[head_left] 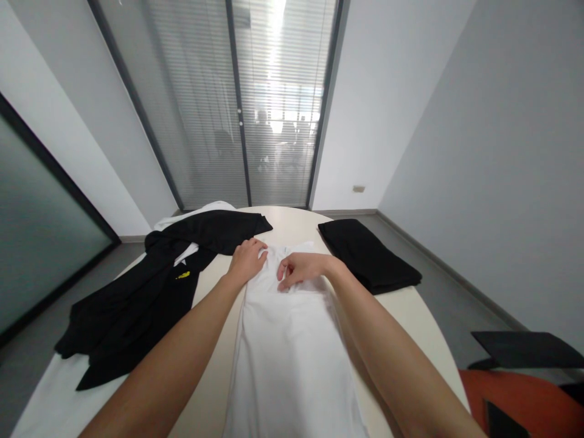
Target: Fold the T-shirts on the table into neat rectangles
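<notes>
A long white garment (292, 353), apparently folded lengthwise, lies down the middle of the table toward me. Its far end is slightly wrinkled. At the far left edge of this cloth, my left hand (249, 258) has its fingers bent onto the fabric, thumb close to them. My right hand (303, 267) is over the far part of the same garment, palm down. Its fingers are loosely curved, with a gap between thumb and fingertips, and nothing shows between them. Whether its fingertips press on the cloth is hard to make out.
On the left of the round cream table (292, 216) lies a loose black garment (137, 304) with a yellow mark, over white cloth (59, 395). A folded black garment (367, 255) sits at the right. An orange-and-black chair (515, 395) stands by the right edge.
</notes>
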A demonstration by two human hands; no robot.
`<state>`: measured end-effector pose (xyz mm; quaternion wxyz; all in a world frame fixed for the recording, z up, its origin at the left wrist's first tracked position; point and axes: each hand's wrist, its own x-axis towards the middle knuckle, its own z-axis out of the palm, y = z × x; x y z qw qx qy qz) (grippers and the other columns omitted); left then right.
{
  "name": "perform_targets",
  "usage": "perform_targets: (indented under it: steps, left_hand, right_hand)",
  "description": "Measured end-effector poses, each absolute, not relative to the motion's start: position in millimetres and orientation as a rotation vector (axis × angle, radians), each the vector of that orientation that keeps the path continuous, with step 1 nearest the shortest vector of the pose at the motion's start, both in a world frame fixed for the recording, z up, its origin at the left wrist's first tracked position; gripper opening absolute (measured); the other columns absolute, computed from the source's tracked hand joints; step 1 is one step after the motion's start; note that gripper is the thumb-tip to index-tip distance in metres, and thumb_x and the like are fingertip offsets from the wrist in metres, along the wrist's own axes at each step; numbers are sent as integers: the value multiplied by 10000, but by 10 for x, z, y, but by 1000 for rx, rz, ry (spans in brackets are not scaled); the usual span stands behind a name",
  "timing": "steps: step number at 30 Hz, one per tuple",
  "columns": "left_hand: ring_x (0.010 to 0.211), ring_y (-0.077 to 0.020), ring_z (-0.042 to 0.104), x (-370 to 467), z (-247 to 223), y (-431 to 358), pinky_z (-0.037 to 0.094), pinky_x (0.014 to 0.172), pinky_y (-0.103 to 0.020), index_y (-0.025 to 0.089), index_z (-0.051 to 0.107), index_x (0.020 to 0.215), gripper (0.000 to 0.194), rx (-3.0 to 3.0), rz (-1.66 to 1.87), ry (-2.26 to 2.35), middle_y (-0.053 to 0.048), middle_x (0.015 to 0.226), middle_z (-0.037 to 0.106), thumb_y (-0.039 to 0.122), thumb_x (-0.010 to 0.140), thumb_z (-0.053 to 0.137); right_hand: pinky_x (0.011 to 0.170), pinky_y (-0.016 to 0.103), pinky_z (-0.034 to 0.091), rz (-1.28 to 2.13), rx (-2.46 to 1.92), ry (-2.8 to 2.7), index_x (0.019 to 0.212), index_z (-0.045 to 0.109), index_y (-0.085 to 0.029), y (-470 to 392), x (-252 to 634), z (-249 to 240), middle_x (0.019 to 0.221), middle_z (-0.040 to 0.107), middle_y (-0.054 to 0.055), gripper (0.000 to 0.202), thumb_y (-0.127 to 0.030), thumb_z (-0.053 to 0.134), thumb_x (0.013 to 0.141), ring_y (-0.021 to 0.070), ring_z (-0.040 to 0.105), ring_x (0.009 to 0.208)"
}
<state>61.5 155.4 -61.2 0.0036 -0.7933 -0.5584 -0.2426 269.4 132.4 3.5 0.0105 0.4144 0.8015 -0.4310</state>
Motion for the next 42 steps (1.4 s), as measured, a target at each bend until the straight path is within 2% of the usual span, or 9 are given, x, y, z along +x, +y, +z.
perform_targets:
  steps: [5,9,16,21,27,31,35,39,42]
  left_hand:
    - [1058,-284,581,639,-546,1499,435,914,-395,201,695,1043,235,-2479,-831,-1715,-116,1123,663,305,919,524]
    - [848,-231,635,621,-309,1428,440,727,-313,214,687,932,275,-2600,-820,-1810,-75,934,705,405,929,489]
    - [635,-176,616,577,211,1076,368,558,-253,212,672,753,373,-3170,-86,-1909,-23,728,714,583,754,642]
    - [625,-173,573,601,270,805,336,517,-249,231,699,784,427,-3192,277,-1894,17,733,689,462,458,849]
    - [565,-139,488,587,508,661,300,519,-246,213,653,643,133,-3475,346,-1614,54,610,603,304,596,738]
    - [676,-153,555,506,768,600,364,564,-220,204,681,773,182,-3682,96,-1530,34,725,646,358,685,722]
    - [770,-173,611,433,828,669,439,623,-223,193,683,934,306,-3672,-474,-1692,-8,866,683,429,742,711]
    - [703,-159,611,452,588,919,446,561,-224,161,664,998,378,-3275,-1165,-1969,-22,821,672,447,754,707]
    - [694,-150,632,505,235,1147,458,548,-221,146,610,1139,425,-2904,-1675,-2159,-48,880,697,349,775,695]
  right_hand:
    - [548,205,391,-1199,1360,2509,798,664,-172,1285,2624,40,676,641,-36,225,-257,817,656,96,545,578]
    - [569,215,421,-1420,1338,2384,808,663,-166,1264,2759,199,700,651,-18,295,-399,796,686,105,570,597]
    - [608,216,426,-1337,1377,2238,836,709,-174,1069,3037,421,742,684,-6,432,-457,871,552,126,591,665]
    - [591,217,403,-1335,1285,2234,834,742,-162,974,3049,388,732,681,-15,379,-385,858,550,120,552,651]
    - [614,209,408,-1470,1201,2270,815,720,-155,823,3092,545,726,678,-23,278,-320,814,613,125,578,681]
    - [676,216,450,-1627,1131,2325,992,703,-161,715,3167,750,867,717,10,363,-304,795,672,147,631,770]
    - [732,234,477,-1804,1114,2497,1085,684,-158,736,3275,830,975,713,39,388,-364,745,761,151,634,830]
    - [727,251,483,-1813,1419,2757,1166,657,-154,967,3362,637,923,704,43,450,-407,717,799,154,625,803]
    - [743,256,478,-1591,1720,2953,1238,624,-155,1199,3376,340,923,695,41,474,-336,706,808,147,610,801]
